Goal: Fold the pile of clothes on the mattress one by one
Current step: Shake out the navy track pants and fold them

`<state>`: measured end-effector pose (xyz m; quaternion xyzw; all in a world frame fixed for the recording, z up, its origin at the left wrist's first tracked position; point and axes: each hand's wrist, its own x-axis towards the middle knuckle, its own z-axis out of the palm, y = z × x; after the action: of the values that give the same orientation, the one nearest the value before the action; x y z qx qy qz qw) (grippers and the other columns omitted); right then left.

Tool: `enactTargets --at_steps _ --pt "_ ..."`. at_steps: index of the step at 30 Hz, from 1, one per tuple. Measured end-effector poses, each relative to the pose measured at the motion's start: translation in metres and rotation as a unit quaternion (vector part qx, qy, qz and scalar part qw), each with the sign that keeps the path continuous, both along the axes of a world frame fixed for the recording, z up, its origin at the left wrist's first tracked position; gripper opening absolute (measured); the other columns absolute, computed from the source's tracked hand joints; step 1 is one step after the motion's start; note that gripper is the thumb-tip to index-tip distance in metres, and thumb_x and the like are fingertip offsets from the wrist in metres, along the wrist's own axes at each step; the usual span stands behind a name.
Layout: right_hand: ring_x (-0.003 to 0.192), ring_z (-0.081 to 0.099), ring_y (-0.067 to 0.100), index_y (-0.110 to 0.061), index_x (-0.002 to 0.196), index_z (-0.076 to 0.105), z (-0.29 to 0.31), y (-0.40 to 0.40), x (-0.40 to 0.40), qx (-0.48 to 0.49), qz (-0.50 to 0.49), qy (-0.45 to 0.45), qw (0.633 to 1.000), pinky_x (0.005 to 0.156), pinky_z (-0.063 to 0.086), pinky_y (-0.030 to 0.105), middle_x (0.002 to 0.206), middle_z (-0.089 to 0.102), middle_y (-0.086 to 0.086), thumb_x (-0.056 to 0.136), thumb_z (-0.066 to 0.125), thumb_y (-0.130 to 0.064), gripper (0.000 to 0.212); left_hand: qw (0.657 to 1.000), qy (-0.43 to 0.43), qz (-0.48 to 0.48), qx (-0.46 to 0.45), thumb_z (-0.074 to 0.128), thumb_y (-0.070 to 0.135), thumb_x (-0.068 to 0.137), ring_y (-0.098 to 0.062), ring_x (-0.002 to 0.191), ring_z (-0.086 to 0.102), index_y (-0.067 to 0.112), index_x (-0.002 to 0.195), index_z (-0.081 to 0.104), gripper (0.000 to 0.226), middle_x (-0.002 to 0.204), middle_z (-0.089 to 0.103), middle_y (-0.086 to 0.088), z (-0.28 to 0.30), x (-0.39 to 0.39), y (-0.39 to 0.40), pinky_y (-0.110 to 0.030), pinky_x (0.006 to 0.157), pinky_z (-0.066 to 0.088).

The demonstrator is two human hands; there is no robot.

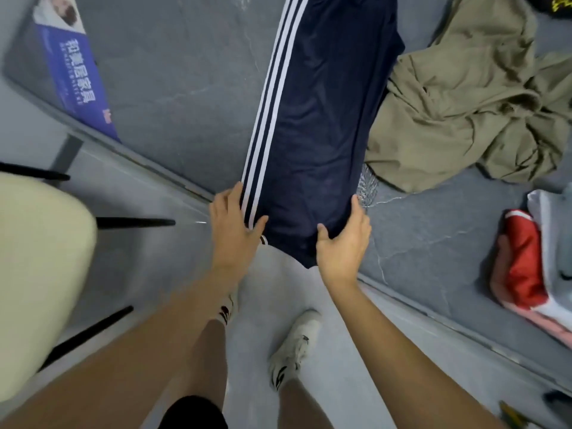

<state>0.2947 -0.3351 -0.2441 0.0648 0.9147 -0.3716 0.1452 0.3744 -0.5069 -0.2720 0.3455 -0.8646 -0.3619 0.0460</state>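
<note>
We hold the navy track pants (312, 119) at their near end, where they reach the front edge of the mattress (173, 72) and hang a little over it. Our left hand (233, 226) grips the side with the three white stripes (269, 97): the fingers go under the cloth and the thumb presses on top of the stripes. Our right hand (343, 239) takes the opposite plain side, the thumb on the cloth and the fingers curled around its edge. Between both hands the cloth is stretched flat, and the rest of the pants runs away from us, straight across the mattress toward its far edge.

Just beside the pants, toward the right edge of the mattress, lies a crumpled khaki garment (470, 97). At the right edge near the front there is a red garment (520, 258) with some white cloth (544, 212) touching it. A blue printed label (72, 72) lies at the left corner of the mattress. Below, on the floor, we see our white sneakers (295, 345).
</note>
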Motion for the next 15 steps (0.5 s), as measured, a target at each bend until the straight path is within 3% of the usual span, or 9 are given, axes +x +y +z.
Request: enactTargets --at_steps 3,5,8,9,11,13,15 --pt "0.120 0.062 0.018 -0.017 0.142 0.048 0.004 0.003 -0.003 -0.110 -0.060 -0.059 0.990 0.111 0.047 0.044 0.128 0.065 -0.006 0.082 0.083 -0.006 0.070 0.997 -0.001 0.053 0.058 0.087 0.024 0.080 -0.025 0.123 0.048 0.027 0.138 0.047 0.071 0.121 0.052 0.005 -0.003 0.007 0.001 -0.049 0.107 0.046" --pt "0.105 0.068 0.018 -0.014 0.122 0.058 0.004 0.007 -0.003 -0.119 -0.055 -0.081 0.988 0.099 0.055 0.045 0.106 0.070 -0.011 0.082 0.085 -0.012 0.048 0.989 -0.003 0.088 0.117 0.089 0.027 0.077 -0.021 0.114 0.059 0.026 0.127 0.053 0.062 0.115 0.060 0.005 -0.005 0.006 -0.001 -0.043 0.100 0.053" --pt "0.083 0.074 0.017 -0.016 0.093 0.068 -0.001 0.019 0.010 -0.129 -0.006 -0.106 0.986 0.079 0.061 0.042 0.083 0.076 -0.006 0.081 0.086 -0.016 0.022 0.979 -0.001 0.087 0.182 0.088 0.031 0.078 0.000 0.089 0.070 0.026 0.105 0.065 0.035 0.100 0.074 0.007 -0.010 0.015 0.001 -0.013 0.077 0.055" --pt "0.081 0.075 0.012 -0.019 0.089 0.069 -0.003 0.025 0.018 -0.153 0.002 -0.115 0.981 0.076 0.061 0.035 0.081 0.077 -0.008 0.081 0.086 -0.015 0.019 0.973 0.004 0.085 0.215 0.088 0.030 0.079 0.002 0.085 0.071 0.028 0.101 0.067 0.030 0.095 0.076 0.010 -0.010 0.020 0.002 -0.010 0.072 0.053" --pt "0.083 0.075 0.006 -0.022 0.090 0.071 -0.006 0.039 0.036 -0.203 0.013 -0.143 0.969 0.073 0.059 0.022 0.086 0.079 -0.011 0.083 0.085 -0.012 0.019 0.950 0.003 0.098 0.297 0.088 0.025 0.082 -0.005 0.086 0.075 0.021 0.107 0.071 0.030 0.094 0.079 0.011 -0.010 0.034 0.006 -0.017 0.073 0.056" --pt "0.090 0.075 0.007 -0.019 0.097 0.075 -0.008 0.052 0.056 -0.228 0.019 -0.190 0.955 0.076 0.059 0.021 0.093 0.080 -0.010 0.084 0.084 -0.010 0.018 0.937 -0.011 0.098 0.336 0.086 0.017 0.084 -0.012 0.088 0.077 0.012 0.113 0.071 0.033 0.096 0.080 0.005 -0.009 0.052 0.012 -0.024 0.075 0.058" --pt "0.086 0.075 0.007 -0.014 0.099 0.076 -0.010 0.063 0.074 -0.216 0.029 -0.222 0.950 0.074 0.058 0.023 0.092 0.080 -0.006 0.085 0.083 -0.010 0.016 0.923 -0.017 0.098 0.371 0.083 0.006 0.085 -0.009 0.083 0.077 0.010 0.111 0.070 0.029 0.090 0.080 0.008 -0.008 0.071 0.021 -0.022 0.073 0.058"
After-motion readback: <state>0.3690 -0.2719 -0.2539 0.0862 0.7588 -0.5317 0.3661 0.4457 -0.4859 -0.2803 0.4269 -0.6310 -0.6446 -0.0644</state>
